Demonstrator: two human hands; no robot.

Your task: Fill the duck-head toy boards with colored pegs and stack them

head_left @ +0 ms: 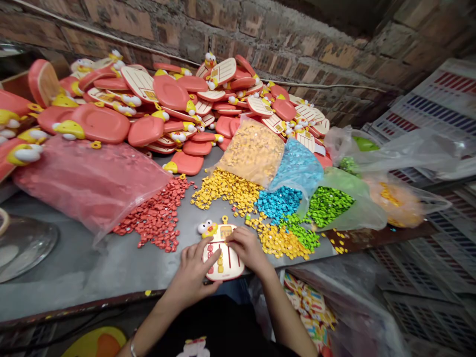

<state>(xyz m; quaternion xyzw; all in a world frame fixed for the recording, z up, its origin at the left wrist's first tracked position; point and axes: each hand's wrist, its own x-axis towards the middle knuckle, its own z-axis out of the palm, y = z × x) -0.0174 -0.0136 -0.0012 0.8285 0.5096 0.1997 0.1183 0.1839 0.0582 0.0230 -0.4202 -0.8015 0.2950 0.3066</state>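
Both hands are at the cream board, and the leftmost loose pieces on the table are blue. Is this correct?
Not quite: the head view shows the leftmost loose pieces are red, not blue. The left hand and right hand are indeed at the cream board.

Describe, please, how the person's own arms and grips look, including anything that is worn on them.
The left grip and right grip are bare hands without gloves. No sleeve shows on the left forearm or right forearm. A silvery bracelet circles the left one, near the picture's bottom edge. I see no cables or markings on either.
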